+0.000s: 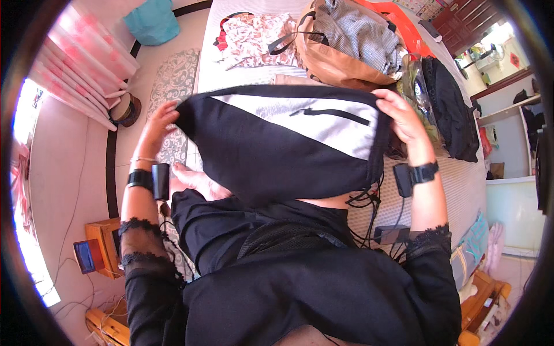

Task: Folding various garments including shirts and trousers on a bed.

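A black and white piece of clothing point(277, 151), probably folded shorts with a drawstring, is stretched out above my lap. My left hand point(162, 123) grips its left corner, and my right hand point(398, 112) holds the upper right corner. A black zip or strip crosses the white panel. Black cords hang below the garment's right end. Past its upper edge, a beige folded cloth point(294, 80) shows in part on the bed. A black device is strapped to each of my wrists.
On the striped bed sheet point(437, 194) stand a brown bag point(337, 69) stuffed with grey clothing, a patterned garment point(259, 41) and black clothing point(450, 108). Beside my right forearm lies a black box point(391, 235) with cables. A drum-like stool point(125, 109) is by the curtain.
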`<move>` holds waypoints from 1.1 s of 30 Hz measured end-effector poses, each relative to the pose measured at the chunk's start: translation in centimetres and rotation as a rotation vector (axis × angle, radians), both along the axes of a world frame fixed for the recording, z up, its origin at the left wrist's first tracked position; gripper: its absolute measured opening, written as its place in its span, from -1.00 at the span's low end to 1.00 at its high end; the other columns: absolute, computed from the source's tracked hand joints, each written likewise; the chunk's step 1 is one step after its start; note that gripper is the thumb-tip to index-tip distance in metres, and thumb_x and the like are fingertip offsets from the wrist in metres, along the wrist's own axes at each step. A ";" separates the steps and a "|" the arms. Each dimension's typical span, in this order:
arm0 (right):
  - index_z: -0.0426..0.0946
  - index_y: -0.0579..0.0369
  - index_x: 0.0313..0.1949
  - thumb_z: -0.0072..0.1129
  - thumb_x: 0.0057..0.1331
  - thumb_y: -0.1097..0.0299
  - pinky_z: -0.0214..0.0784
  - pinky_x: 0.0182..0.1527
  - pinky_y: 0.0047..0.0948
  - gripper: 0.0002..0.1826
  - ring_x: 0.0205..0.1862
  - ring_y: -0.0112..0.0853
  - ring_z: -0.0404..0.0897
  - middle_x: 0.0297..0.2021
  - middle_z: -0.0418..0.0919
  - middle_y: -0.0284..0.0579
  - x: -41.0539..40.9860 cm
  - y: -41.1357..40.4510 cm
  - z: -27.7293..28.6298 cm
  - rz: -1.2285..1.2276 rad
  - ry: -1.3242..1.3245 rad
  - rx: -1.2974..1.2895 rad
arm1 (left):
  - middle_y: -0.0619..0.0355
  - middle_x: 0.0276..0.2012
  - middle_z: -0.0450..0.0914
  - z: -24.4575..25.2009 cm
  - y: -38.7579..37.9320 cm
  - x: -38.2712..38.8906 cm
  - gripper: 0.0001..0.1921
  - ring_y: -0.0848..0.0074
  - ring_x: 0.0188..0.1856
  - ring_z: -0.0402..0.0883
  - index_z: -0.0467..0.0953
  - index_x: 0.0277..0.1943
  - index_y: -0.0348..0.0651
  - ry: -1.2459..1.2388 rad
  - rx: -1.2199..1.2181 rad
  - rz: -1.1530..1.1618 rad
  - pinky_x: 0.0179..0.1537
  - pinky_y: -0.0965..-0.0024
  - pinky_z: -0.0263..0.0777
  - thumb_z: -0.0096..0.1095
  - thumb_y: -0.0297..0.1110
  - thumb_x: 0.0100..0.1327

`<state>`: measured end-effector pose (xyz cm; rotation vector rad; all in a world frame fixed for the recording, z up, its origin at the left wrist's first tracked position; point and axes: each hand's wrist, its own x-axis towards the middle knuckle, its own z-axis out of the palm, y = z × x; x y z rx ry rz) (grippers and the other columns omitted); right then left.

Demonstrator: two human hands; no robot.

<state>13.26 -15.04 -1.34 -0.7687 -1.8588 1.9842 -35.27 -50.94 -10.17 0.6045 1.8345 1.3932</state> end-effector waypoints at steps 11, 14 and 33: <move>0.19 0.17 0.37 0.20 0.36 -0.02 0.28 0.26 -0.31 -0.24 0.25 -0.35 0.40 0.26 0.41 -0.14 2.6 -6.2 -6.6 -0.259 0.005 -0.315 | -0.04 0.28 0.39 -7.8 1.3 10.9 -0.12 0.32 0.11 0.46 0.14 0.44 -0.19 -0.117 -0.409 0.279 -0.05 0.32 0.37 0.35 0.09 0.22; 0.34 0.22 0.27 0.24 0.35 0.00 0.35 0.20 -0.37 -0.32 0.16 -0.32 0.51 0.16 0.51 -0.08 3.5 -8.4 -7.4 -0.370 -0.086 -0.697 | 0.01 0.31 0.35 -8.4 0.4 9.9 -0.09 0.29 0.14 0.44 0.10 0.46 -0.17 -0.211 -0.391 0.313 -0.11 0.28 0.33 0.29 0.19 0.21; 0.37 0.26 0.28 0.24 0.29 0.21 0.24 0.22 -0.45 -0.37 0.11 -0.41 0.49 0.11 0.52 -0.14 2.2 -8.4 10.8 -0.628 -0.070 0.146 | 0.11 0.01 0.53 -10.2 -1.3 12.7 -0.54 0.43 -0.02 0.52 0.39 0.18 -0.25 -0.723 0.160 0.113 0.04 0.31 0.40 0.29 -0.20 0.34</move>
